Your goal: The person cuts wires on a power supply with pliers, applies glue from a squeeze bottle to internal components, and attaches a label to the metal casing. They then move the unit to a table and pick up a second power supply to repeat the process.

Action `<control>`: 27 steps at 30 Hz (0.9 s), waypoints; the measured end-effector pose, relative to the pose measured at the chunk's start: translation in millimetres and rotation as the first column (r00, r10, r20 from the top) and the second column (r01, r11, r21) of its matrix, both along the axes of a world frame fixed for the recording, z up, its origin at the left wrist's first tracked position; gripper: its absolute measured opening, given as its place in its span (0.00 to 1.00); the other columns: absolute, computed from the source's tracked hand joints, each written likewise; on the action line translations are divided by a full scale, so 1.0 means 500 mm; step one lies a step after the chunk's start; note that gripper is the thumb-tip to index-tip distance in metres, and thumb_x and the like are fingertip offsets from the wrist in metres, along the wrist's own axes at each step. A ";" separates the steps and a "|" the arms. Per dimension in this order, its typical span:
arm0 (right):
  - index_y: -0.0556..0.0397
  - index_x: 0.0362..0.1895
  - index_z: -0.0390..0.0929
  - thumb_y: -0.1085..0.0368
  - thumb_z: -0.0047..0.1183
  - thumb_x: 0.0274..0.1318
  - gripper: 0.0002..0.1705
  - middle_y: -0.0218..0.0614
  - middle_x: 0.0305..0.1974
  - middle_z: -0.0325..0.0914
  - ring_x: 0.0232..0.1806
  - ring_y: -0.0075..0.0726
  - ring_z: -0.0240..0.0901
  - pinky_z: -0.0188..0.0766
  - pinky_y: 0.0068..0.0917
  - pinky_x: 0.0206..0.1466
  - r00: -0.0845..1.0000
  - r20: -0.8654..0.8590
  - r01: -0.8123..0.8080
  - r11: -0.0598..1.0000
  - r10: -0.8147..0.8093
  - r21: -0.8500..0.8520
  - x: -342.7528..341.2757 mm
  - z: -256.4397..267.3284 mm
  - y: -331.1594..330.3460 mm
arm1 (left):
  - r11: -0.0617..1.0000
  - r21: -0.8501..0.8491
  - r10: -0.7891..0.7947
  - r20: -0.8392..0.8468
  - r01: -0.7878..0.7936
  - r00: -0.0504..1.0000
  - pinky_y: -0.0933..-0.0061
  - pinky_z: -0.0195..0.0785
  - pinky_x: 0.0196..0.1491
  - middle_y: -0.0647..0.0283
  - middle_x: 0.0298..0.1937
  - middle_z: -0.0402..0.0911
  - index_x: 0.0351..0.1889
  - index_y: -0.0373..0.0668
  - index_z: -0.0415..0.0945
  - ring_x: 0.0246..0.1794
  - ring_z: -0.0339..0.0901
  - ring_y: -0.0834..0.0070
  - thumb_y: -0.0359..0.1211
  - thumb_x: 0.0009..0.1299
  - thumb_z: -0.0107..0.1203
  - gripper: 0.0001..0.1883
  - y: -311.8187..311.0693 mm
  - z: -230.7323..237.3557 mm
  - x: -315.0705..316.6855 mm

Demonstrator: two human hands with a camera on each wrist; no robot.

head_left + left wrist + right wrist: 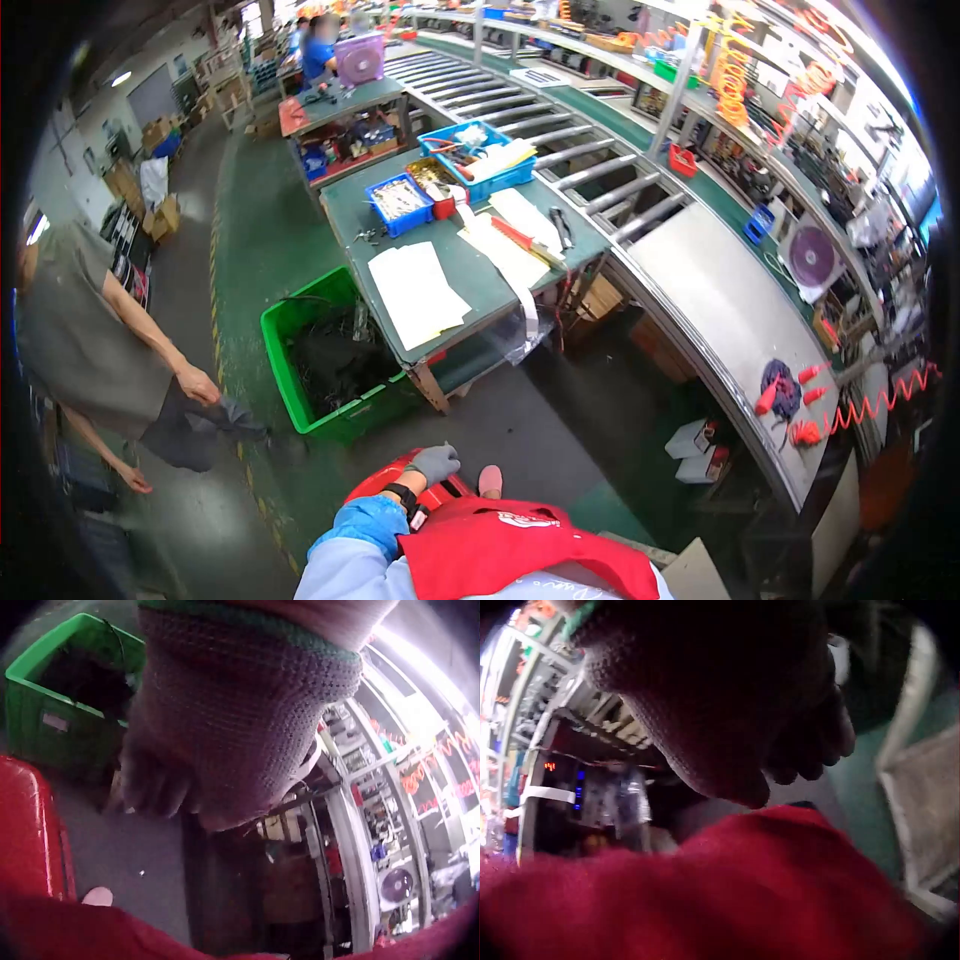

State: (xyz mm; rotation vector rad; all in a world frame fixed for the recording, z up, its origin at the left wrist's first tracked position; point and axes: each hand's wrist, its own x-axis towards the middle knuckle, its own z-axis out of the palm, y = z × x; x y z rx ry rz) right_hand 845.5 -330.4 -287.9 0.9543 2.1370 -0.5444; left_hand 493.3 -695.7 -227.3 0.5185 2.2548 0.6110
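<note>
My left hand [437, 463], in a grey knitted glove, hangs in front of my red vest [500, 550] at the bottom of the head view. Its fingers curl loosely in the left wrist view, with nothing seen in them. A glossy red object with a rounded edge [30, 832] is beside that hand; in the head view the hand overlaps it. Gloved too, my right hand [727, 705] shows dark in the right wrist view, fingers loosely bent and holding nothing visible, close over red cloth [727, 885]. The head view does not show it.
Ahead stands a green-topped workbench [345, 200] with papers [415, 290], blue bins [400, 203] and a red-handled tool [520, 238]. A green tub [340, 428] of dark material sits beside it. A roller conveyor [610, 180] runs along the right; another person [90, 340] is at left.
</note>
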 end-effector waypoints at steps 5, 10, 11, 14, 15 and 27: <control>0.61 0.58 0.80 0.38 0.59 0.50 0.42 0.59 0.57 0.79 0.61 0.62 0.75 0.71 0.46 0.64 0.934 -0.270 -0.267 0.958 0.232 -0.103 -0.562 0.067 0.177 | 0.941 0.173 0.289 0.049 -0.293 0.956 0.58 0.71 0.60 0.48 0.53 0.84 0.56 0.41 0.81 0.56 0.81 0.52 0.47 0.70 0.52 0.24 -0.010 0.094 -0.028; 0.61 0.64 0.75 0.50 0.69 0.48 0.42 0.52 0.58 0.81 0.61 0.50 0.78 0.72 0.38 0.64 0.771 -0.637 -0.105 0.979 -0.031 -0.175 -0.980 0.242 0.143 | 0.832 0.250 0.473 0.147 -0.495 0.869 0.63 0.73 0.60 0.50 0.55 0.84 0.59 0.40 0.79 0.56 0.82 0.58 0.45 0.72 0.56 0.23 0.019 0.167 -0.067; 0.61 0.62 0.76 0.52 0.70 0.49 0.39 0.50 0.56 0.82 0.57 0.47 0.80 0.74 0.36 0.61 0.792 -0.610 -0.141 0.961 -0.035 -0.239 -1.027 0.290 0.122 | 0.815 0.247 0.505 0.139 -0.523 0.852 0.65 0.73 0.60 0.50 0.54 0.85 0.59 0.39 0.79 0.56 0.83 0.61 0.45 0.72 0.58 0.24 0.032 0.177 -0.086; 0.57 0.54 0.82 0.62 0.67 0.53 0.24 0.38 0.48 0.85 0.49 0.34 0.81 0.75 0.32 0.55 0.833 -0.516 -0.162 0.803 -0.200 -0.573 -1.144 0.226 0.115 | 0.735 0.328 0.594 0.111 -0.594 0.797 0.65 0.74 0.59 0.52 0.54 0.85 0.61 0.37 0.78 0.54 0.83 0.64 0.43 0.72 0.60 0.24 0.082 0.181 -0.151; 0.56 0.54 0.82 0.63 0.65 0.56 0.22 0.36 0.47 0.84 0.48 0.32 0.79 0.74 0.31 0.54 0.886 -0.396 -0.140 0.674 -0.243 -0.726 -1.173 0.175 0.121 | 0.710 0.344 0.617 0.119 -0.615 0.778 0.65 0.73 0.60 0.51 0.55 0.84 0.61 0.37 0.77 0.56 0.82 0.63 0.46 0.72 0.60 0.26 0.106 0.185 -0.180; 0.48 0.60 0.82 0.57 0.61 0.67 0.20 0.39 0.53 0.83 0.58 0.31 0.76 0.68 0.30 0.66 0.792 -0.252 -0.408 0.175 0.556 -0.896 -1.336 0.282 0.122 | 0.440 0.296 0.523 0.683 -0.848 0.510 0.69 0.66 0.65 0.51 0.59 0.82 0.64 0.32 0.75 0.60 0.76 0.68 0.46 0.74 0.60 0.29 0.413 0.198 -0.523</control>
